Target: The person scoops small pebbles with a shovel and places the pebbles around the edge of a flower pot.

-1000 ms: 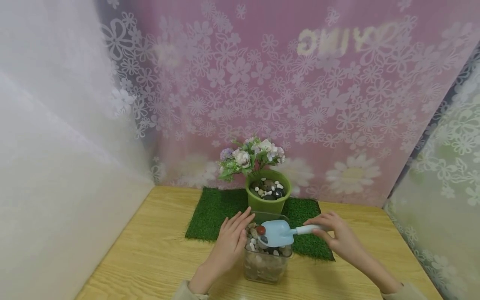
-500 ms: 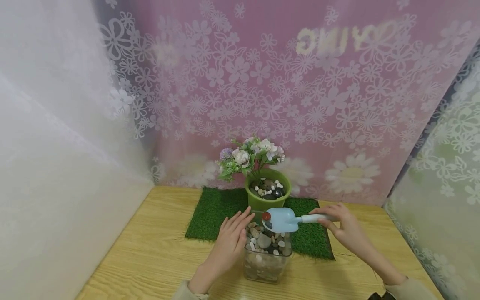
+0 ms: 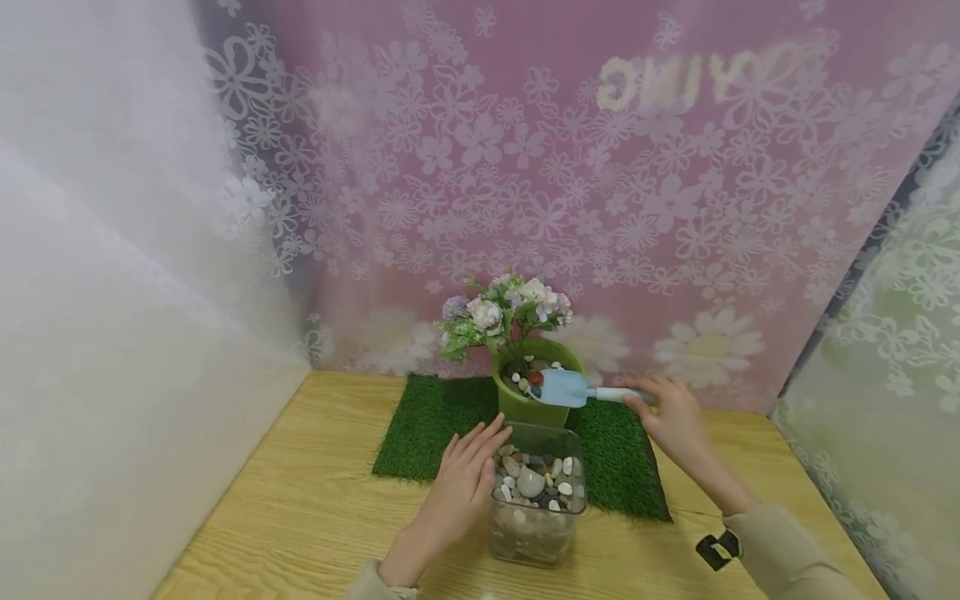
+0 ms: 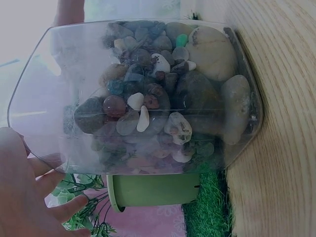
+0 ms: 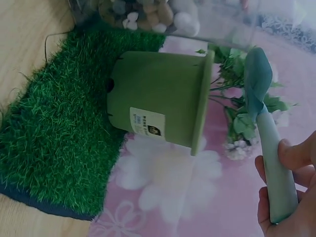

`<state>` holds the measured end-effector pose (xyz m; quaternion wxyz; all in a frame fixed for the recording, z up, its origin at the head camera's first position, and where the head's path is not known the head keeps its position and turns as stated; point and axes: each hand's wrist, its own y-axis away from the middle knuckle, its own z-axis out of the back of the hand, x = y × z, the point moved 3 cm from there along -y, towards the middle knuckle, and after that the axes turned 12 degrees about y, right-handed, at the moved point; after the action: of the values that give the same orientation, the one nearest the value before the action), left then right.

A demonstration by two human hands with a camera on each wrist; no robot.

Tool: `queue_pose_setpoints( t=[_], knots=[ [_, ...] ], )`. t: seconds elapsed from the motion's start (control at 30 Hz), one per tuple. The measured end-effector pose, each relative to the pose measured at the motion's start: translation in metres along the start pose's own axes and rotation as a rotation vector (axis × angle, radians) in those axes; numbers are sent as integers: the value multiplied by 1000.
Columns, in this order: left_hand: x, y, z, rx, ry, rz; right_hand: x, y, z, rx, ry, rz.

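Observation:
My right hand grips the white handle of a small light-blue shovel. A red stone and a dark stone lie at the tip of its blade. The blade is over the green flowerpot, which holds pebbles and white and purple flowers. With fingers straight, my left hand rests against the left rim of a clear plastic container. Pebbles of mixed sizes fill the container's lower part.
The pot stands on a green artificial grass mat, on a wooden table. Behind it hangs a pink floral curtain; pale sheets close off both sides. A black strap shows by the right sleeve.
The shovel has risen from above the clear container and moved away from me to over the flowerpot, carrying the red and dark stones. The left hand has stayed in place.

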<state>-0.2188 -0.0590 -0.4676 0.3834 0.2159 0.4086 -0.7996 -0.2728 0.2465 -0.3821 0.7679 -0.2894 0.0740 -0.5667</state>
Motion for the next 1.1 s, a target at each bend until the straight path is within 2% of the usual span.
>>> queue_pose_setpoints(
  t=[0.1,0.2,0.37,0.53,0.7,0.87,1.0,1.1],
  knots=[
    [-1,0,-1,5,10,-1,-3,-9,-13,-3,2,-19],
    [-2,0,-1,0,12,-6,-4,-18,-23,-1,26,-3],
    [-2,0,-1,-5,3,-9,6,-36,-36,12,123,71],
    [-2,0,-2,-3,3,-11,30,-56,-40,4,242,161],
    [-2,0,-3,0,-8,-7,52,-66,-37,-86,376,258],
    [-1,0,-2,-9,-8,-10,62,-64,-35,-163,474,337],
    [-1,0,-1,-13,-7,-5,59,-62,-30,-182,470,329],
    [-1,0,0,-17,-3,-7,49,-61,-23,-176,397,285]
  ],
)
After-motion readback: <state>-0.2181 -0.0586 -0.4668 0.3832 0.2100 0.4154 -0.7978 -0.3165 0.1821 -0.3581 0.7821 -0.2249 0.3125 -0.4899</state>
